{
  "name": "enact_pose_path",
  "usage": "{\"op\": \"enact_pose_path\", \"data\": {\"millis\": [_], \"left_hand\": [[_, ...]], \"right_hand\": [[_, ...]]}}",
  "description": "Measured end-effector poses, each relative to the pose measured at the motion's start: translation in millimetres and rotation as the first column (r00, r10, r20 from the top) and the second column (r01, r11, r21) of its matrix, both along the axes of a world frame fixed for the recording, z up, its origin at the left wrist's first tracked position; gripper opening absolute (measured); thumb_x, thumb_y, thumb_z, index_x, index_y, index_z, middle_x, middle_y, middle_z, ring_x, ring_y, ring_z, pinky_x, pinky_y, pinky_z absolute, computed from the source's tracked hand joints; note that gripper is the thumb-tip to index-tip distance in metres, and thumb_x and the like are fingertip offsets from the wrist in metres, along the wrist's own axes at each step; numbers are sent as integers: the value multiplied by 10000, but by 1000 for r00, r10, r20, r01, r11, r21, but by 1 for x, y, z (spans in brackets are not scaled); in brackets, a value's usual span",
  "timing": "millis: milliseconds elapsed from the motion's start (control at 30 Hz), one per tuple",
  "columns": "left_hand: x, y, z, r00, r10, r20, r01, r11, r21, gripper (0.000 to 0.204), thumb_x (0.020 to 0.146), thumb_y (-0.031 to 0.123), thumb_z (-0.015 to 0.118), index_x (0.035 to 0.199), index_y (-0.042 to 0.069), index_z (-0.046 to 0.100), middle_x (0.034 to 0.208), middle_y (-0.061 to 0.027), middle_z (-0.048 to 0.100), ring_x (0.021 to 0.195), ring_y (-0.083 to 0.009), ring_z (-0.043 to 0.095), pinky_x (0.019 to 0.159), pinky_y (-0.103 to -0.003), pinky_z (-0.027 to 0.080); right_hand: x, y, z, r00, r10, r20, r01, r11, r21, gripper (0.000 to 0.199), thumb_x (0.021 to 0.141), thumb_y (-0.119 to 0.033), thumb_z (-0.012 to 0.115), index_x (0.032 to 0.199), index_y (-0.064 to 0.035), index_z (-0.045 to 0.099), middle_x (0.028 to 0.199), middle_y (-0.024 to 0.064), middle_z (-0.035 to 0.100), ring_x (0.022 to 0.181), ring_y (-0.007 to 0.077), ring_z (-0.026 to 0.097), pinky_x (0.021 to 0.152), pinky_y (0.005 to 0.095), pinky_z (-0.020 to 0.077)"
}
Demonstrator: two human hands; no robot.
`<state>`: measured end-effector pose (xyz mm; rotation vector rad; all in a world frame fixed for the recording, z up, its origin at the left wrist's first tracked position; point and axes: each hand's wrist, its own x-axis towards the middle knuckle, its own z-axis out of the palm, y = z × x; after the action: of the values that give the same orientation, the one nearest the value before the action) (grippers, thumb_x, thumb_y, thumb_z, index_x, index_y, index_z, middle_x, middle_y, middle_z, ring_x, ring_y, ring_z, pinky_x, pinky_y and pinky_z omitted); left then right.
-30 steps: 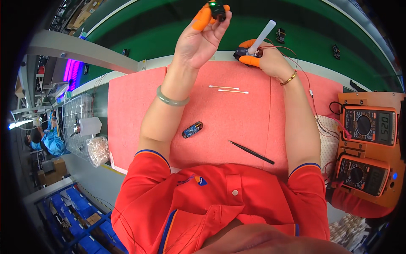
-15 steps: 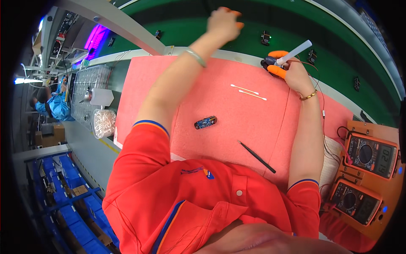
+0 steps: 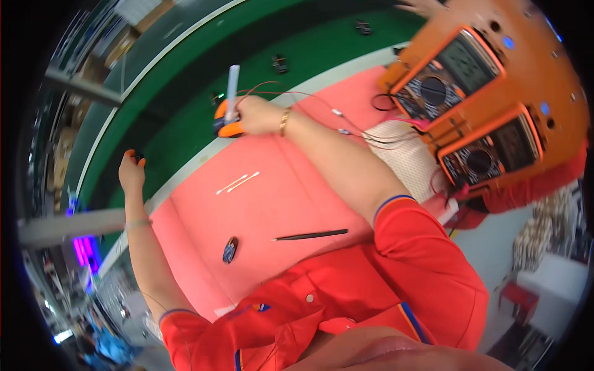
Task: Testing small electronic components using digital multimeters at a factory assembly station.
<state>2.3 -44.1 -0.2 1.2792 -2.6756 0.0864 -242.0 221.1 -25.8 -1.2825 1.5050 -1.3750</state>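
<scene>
My left hand [image 3: 130, 173], with orange finger covers, reaches over the green belt [image 3: 176, 127]. Its fingers are closed round a small black part [image 3: 138, 158], mostly hidden. At the far edge of the pink mat, my right hand [image 3: 257, 115] grips a dark device [image 3: 224, 128] with an upright whitish tube [image 3: 232, 89]; thin red and black wires run from there to the right. On the pink mat [image 3: 291, 185] lie two cotton swabs [image 3: 242, 182], a small dark-blue circuit board [image 3: 230, 250] and a pair of black tweezers or a slim pointed tool [image 3: 310, 235].
Two orange-framed multimeters [image 3: 431, 91] [image 3: 479, 162] stand on an orange case at right. Small black parts [image 3: 279, 63] sit along the belt. A grey post [image 3: 80, 227] crosses near my left forearm. Another person's hand [image 3: 424, 7] shows at the top right.
The view has swung, bringing the multimeters to the upper right. My left hand has closed round a small black part at the belt. My right hand keeps its grip on the device.
</scene>
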Motion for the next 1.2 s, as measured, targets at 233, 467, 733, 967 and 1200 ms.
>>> {"op": "enact_pose_path", "data": {"millis": [233, 467, 733, 967, 1200], "left_hand": [[-93, 154, 21, 553, 346, -758, 636, 412, 653, 326, 837, 68, 488, 1155, 22, 435, 1031, -113, 540, 891, -192, 562, 753, -266, 475], [-109, 157, -9, 431, 463, -774, 786, 229, 575, 284, 840, 78, 490, 1113, 7, 453, 1033, -109, 538, 931, -190, 546, 803, -278, 452], [-115, 159, -20, 467, 409, -784, 795, 194, 575, 261, 837, 59, 489, 1089, -10, 481, 1016, -91, 538, 936, -172, 526, 833, -288, 428], [-112, 147, -20, 438, 456, -775, 754, 283, 592, 310, 822, 129, 529, 1073, -49, 489, 996, -91, 537, 885, -151, 535, 796, -250, 440], [-109, 149, -13, 472, 396, -788, 683, 401, 611, 291, 820, 132, 541, 1052, -41, 517, 940, -63, 568, 861, -117, 531, 783, -233, 427]], "right_hand": [[-6, 4, 9, 909, -235, 344, 263, 964, -36, 240, 693, -122, 659, 890, -33, 554, 707, 28, 558, 597, 83, 515, 539, 214, 430], [2, 5, 12, 866, -325, 380, 388, 916, -100, 245, 708, -117, 638, 915, -28, 541, 705, 25, 548, 570, 78, 499, 509, 211, 413], [10, -5, 8, 864, -319, 389, 409, 896, -174, 193, 740, -140, 615, 877, -20, 554, 731, 44, 560, 589, 95, 516, 529, 228, 419], [4, -7, 12, 927, -286, 242, 331, 928, -172, 236, 814, -125, 544, 1019, -7, 548, 831, 44, 585, 748, 83, 547, 617, 218, 469], [8, -3, 18, 896, -245, 370, 329, 927, -182, 269, 825, -142, 540, 1056, -4, 529, 861, 44, 584, 770, 99, 564, 677, 231, 492]]}}
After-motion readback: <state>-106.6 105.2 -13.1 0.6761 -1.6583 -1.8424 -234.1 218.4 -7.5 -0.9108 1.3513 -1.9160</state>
